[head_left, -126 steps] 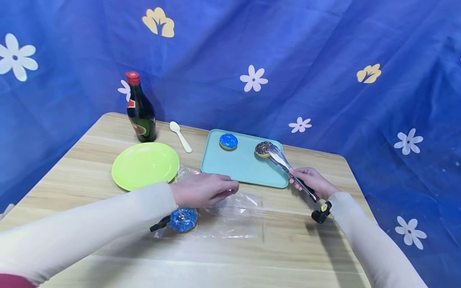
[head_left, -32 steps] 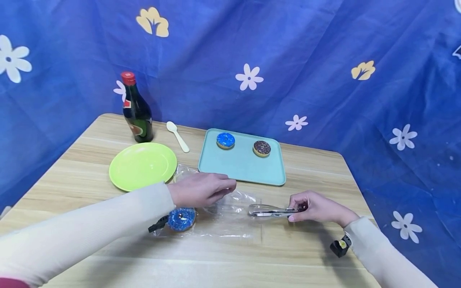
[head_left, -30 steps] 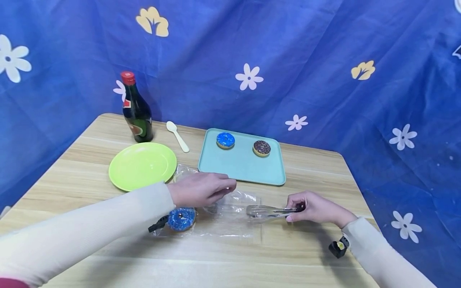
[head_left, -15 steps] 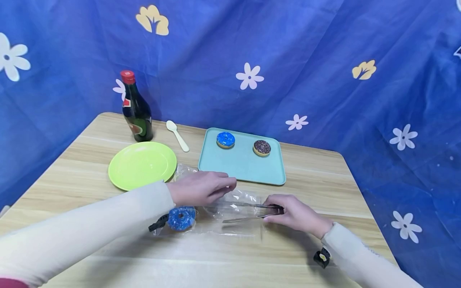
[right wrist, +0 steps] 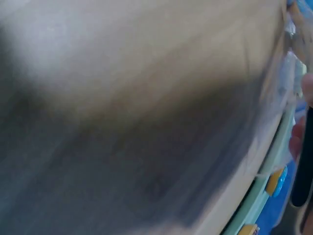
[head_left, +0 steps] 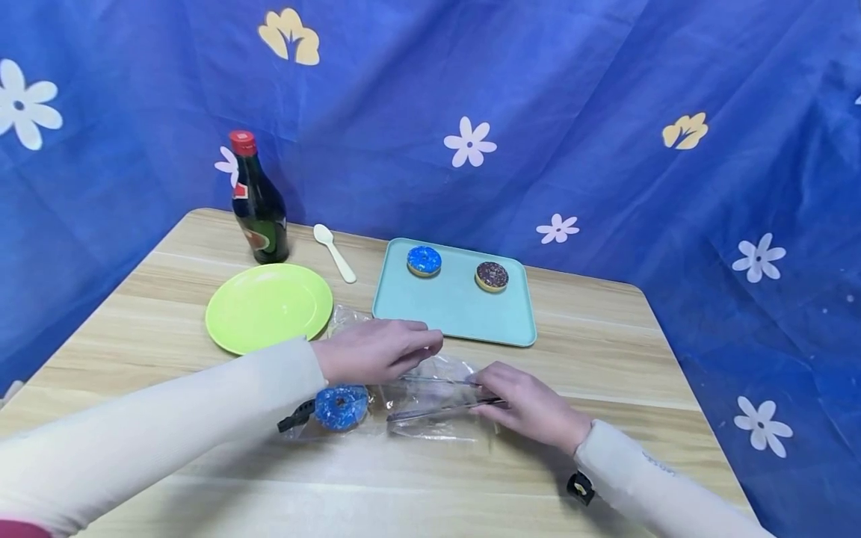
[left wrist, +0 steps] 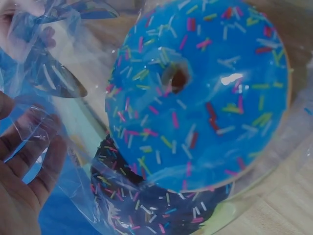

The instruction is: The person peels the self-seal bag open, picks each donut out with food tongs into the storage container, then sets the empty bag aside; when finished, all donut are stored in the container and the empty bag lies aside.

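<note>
A clear plastic bag (head_left: pixel 430 432) lies on the wooden table with a blue sprinkled doughnut (head_left: pixel 341 408) inside. The left wrist view also shows a dark sprinkled doughnut (left wrist: pixel 161 210) partly hidden behind the blue one. My left hand (head_left: pixel 383 350) holds the bag's film above its opening, with plastic draped over the fingers (left wrist: pixel 49 161). My right hand (head_left: pixel 531 403) grips metal tongs (head_left: pixel 437 409) with dark handles. Their two arms are spread apart and point left at the bagged doughnuts, overlapping the bag in the head view. Nothing is between the tong tips.
Behind the bag, a light-blue tray (head_left: pixel 457 314) bears a blue doughnut (head_left: pixel 424 261) and a chocolate doughnut (head_left: pixel 492 276). A green plate (head_left: pixel 269 308) lies left, with a dark bottle (head_left: pixel 261 205) and a white spoon (head_left: pixel 335 254) behind it. A blue patterned cloth (head_left: pixel 525 90) backs the table.
The tongs have come away from the chocolate doughnut on the tray. My right hand has carried them left to the bag, and their arms have spread. My left hand has stayed in place.
</note>
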The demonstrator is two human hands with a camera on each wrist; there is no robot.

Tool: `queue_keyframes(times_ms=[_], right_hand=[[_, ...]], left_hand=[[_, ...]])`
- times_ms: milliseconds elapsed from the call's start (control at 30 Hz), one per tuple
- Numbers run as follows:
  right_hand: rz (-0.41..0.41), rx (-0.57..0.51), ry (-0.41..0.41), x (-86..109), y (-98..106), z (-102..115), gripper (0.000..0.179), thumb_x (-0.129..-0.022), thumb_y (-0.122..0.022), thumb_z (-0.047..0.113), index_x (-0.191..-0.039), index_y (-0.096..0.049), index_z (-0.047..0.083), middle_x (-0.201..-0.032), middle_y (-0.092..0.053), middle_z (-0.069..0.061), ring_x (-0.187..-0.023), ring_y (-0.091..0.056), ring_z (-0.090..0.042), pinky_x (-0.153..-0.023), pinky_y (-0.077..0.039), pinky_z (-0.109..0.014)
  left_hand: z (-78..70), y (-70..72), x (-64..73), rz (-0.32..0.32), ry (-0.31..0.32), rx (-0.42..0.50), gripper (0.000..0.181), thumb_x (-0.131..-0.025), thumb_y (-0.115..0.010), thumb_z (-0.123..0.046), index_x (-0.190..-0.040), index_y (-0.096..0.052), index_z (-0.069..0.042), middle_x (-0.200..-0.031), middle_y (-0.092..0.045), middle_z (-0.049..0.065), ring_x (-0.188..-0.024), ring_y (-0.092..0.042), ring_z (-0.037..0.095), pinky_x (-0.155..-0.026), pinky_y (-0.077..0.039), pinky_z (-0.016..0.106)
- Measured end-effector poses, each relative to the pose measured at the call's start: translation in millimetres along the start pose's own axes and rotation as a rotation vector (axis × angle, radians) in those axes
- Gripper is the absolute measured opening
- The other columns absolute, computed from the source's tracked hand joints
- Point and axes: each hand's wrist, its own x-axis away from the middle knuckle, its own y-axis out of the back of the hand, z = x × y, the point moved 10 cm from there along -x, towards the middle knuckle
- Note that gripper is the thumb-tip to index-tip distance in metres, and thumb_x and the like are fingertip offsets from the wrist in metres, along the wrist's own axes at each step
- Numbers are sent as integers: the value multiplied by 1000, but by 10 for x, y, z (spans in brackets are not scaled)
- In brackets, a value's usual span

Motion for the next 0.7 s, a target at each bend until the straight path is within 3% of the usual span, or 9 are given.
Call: queue_keyframes(times_ms=[200,533,700], right_hand=[[-70,112,110,-17,-7,128,45,-94,-78,30,-133,-66,11,-107,-74,2,-96,-72,-8,-89,-60,-23],[-88,156,173,-186,-108,235,48,-94,-79,31,-133,-64,9,-112,-74,1,-104,-74,-11,-99,-58,-28],[-62,137,159,-256,-148,231,47,-94,-78,33,-132,-62,11,-111,-72,2,-101,-71,-9,-95,-58,-24]], left_hand=[[-7,19,-8,-6,-4,-8,8,-107,-55,-16,-100,-57,-19,-84,-54,-9,-73,-52,5,-62,-44,20],[11,-16,-17,23,37,-15,8,-108,-53,-20,-103,-58,-22,-88,-56,-12,-76,-55,5,-64,-46,21],[1,-19,-19,21,39,-13,8,-108,-54,-20,-100,-56,-23,-88,-56,-11,-75,-54,5,-63,-46,21]])
